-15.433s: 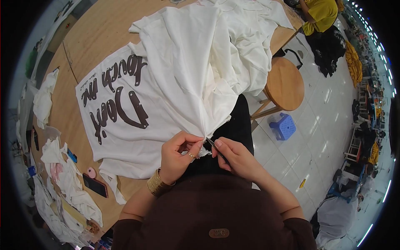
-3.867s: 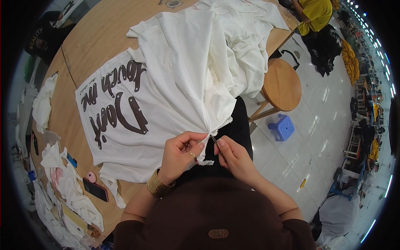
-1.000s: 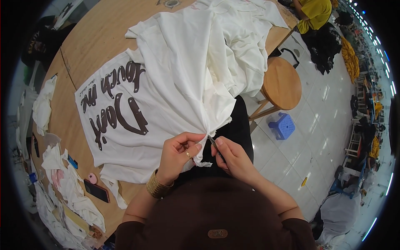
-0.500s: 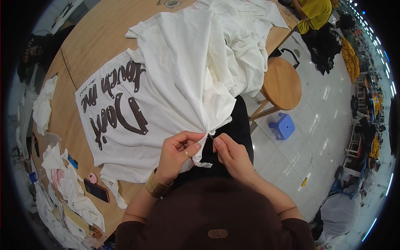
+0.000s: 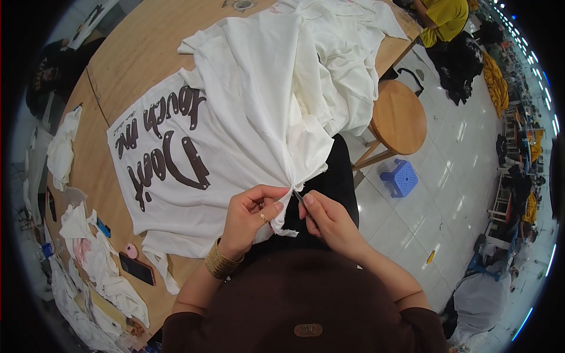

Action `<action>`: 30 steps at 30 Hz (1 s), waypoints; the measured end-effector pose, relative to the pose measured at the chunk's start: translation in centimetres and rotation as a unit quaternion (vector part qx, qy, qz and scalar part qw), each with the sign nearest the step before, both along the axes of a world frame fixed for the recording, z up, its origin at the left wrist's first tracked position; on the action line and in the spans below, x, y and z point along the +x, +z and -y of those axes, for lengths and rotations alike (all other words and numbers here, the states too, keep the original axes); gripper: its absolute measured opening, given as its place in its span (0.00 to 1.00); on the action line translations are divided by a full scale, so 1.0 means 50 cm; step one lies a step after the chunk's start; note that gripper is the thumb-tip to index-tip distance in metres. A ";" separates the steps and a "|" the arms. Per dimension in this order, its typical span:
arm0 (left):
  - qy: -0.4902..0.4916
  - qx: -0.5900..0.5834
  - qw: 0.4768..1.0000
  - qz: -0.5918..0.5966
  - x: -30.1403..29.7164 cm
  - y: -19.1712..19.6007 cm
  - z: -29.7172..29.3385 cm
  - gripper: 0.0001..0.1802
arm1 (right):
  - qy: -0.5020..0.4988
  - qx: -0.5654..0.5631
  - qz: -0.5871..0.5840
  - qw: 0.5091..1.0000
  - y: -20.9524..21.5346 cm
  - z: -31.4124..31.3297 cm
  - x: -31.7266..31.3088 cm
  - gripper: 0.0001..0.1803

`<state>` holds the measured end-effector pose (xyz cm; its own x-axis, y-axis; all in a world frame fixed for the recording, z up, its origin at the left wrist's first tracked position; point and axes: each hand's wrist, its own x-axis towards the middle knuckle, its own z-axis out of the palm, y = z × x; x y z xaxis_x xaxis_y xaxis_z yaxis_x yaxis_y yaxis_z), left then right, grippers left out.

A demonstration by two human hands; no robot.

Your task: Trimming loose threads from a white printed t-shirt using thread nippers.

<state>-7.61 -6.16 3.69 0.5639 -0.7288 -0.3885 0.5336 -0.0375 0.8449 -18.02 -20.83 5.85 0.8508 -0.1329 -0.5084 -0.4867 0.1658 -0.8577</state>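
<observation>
A white garment with large dark lettering is spread over the table, its gathered edge drawn toward me. My left hand, with a ring and gold bangles, pinches that edge between thumb and fingers. A narrow strip of the cloth hangs below the pinch. My right hand is closed around a slim dark metal tool. Its tip meets the cloth just beside my left fingertips. Whether it is thread snips or tweezers I cannot make out, as my fingers cover most of it.
The wooden table also holds a phone, a small pink round thing and white cloth scraps. On the right stand a round wooden stool and a blue plastic stool. A person in yellow sits at the far right.
My right hand has shifted slightly right and down, and more of the metal tool shows between it and the cloth. My left hand keeps its pinch in the same place.
</observation>
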 end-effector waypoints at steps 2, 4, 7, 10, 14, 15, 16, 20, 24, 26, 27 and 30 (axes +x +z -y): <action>-0.004 -0.001 1.000 0.005 0.000 0.000 -0.001 0.13 | -0.003 0.004 0.001 1.000 -0.002 -0.001 0.000 0.18; -0.006 0.000 1.000 0.010 -0.001 -0.001 -0.001 0.13 | -0.006 0.007 0.002 1.000 -0.003 -0.001 0.000 0.18; -0.008 -0.001 1.000 0.009 -0.002 -0.001 0.001 0.13 | -0.012 0.001 0.000 1.000 -0.002 0.000 0.000 0.18; -0.009 0.007 1.000 0.027 -0.005 -0.002 -0.001 0.13 | -0.008 -0.013 -0.007 1.000 -0.001 0.001 0.000 0.18; -0.016 0.012 0.998 0.061 -0.006 0.003 0.002 0.13 | -0.008 -0.084 -0.011 0.996 0.001 -0.004 0.004 0.18; -0.015 0.013 0.998 0.058 -0.006 0.002 0.002 0.13 | -0.006 -0.125 -0.010 0.992 0.002 -0.005 0.005 0.17; -0.014 0.014 0.998 0.056 -0.007 0.001 0.002 0.13 | -0.006 -0.125 -0.010 0.992 0.001 -0.005 0.005 0.17; -0.007 0.009 1.000 0.030 -0.003 -0.006 0.002 0.13 | -0.021 -0.071 -0.018 0.997 0.000 -0.002 0.004 0.15; 0.000 0.001 1.000 0.009 -0.002 -0.005 0.000 0.13 | -0.015 -0.072 0.032 0.997 -0.016 0.009 -0.008 0.10; 0.005 -0.004 1.000 0.002 -0.002 -0.006 -0.001 0.13 | -0.046 -0.175 0.039 0.983 -0.004 0.008 -0.001 0.12; 0.005 -0.001 1.000 0.001 -0.002 -0.010 -0.001 0.13 | -0.077 -0.275 0.045 0.957 0.000 0.006 0.004 0.15; 0.000 -0.001 1.000 -0.005 -0.001 -0.007 0.004 0.12 | -0.098 -0.348 0.140 0.922 -0.038 -0.009 0.017 0.15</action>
<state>-7.65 -6.34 3.35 0.5596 -0.7302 -0.3920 0.5416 -0.0358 0.8399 -17.19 -20.38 3.94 0.8608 -0.5089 -0.0065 -0.2491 -0.4102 -0.8773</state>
